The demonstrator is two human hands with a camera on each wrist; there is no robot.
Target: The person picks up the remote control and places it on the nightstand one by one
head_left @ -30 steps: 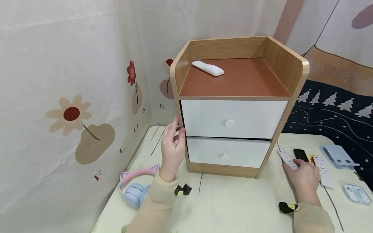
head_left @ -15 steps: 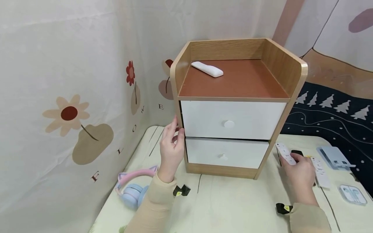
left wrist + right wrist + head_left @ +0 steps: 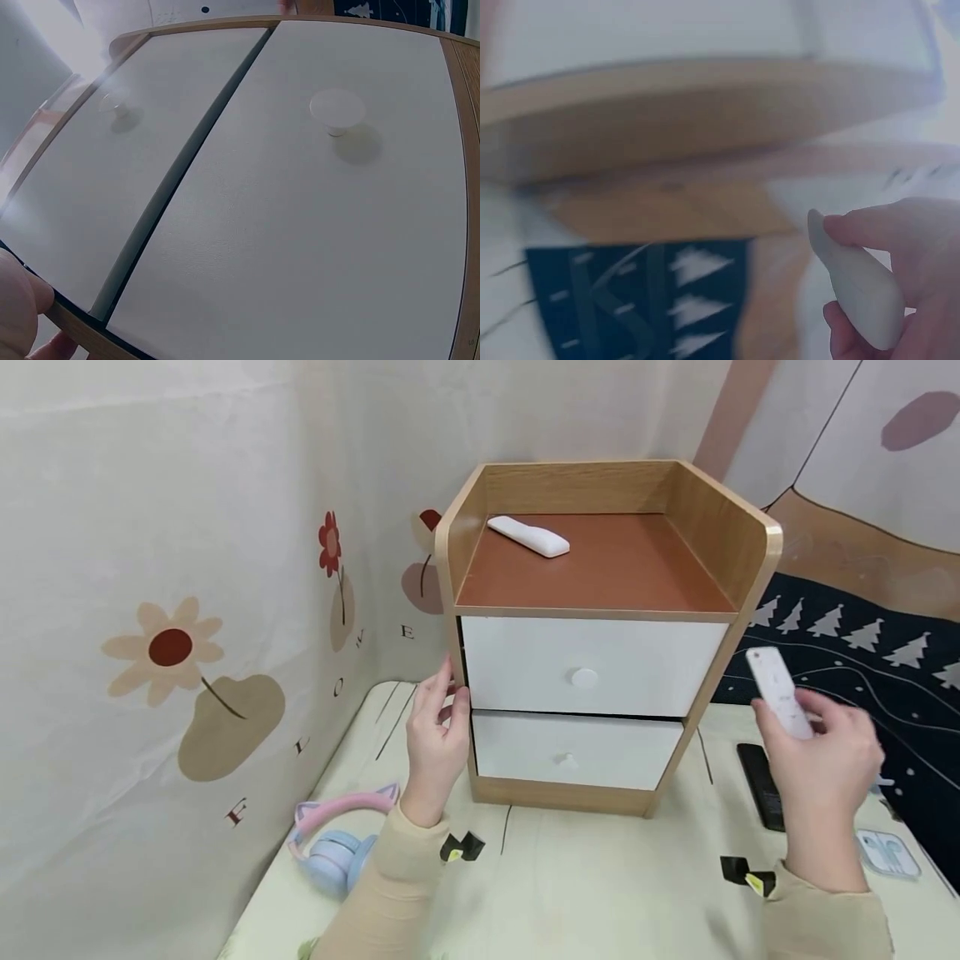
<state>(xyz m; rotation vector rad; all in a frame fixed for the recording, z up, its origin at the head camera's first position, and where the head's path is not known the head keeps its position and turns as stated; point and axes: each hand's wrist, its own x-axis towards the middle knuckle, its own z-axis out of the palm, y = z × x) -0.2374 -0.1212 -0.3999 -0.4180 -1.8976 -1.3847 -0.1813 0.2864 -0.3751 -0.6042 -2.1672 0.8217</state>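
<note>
My right hand (image 3: 825, 756) holds a white remote control (image 3: 780, 689) up above the bed surface, to the right of the small wooden cabinet. In the right wrist view the thumb and fingers pinch the remote (image 3: 859, 281) from both sides. My left hand (image 3: 438, 743) rests against the cabinet's left side panel, fingers fairly straight, thumb by the front edge. The cabinet (image 3: 570, 795) has two white drawers with round knobs, an upper drawer (image 3: 525, 664) and a lower drawer (image 3: 517, 747). Another white remote (image 3: 531, 537) lies on its brown top.
Pink and blue cat-ear headphones (image 3: 333, 852) lie at the left. A black remote (image 3: 761, 785) and a clear case with earphones (image 3: 888, 853) are on the pale cover (image 3: 600, 885) at the right. Patterned fabric (image 3: 825, 643) hangs behind.
My right hand has picked the white remote up off the cover and raised it beside the cabinet. The left hand keeps its place at the side panel.
</note>
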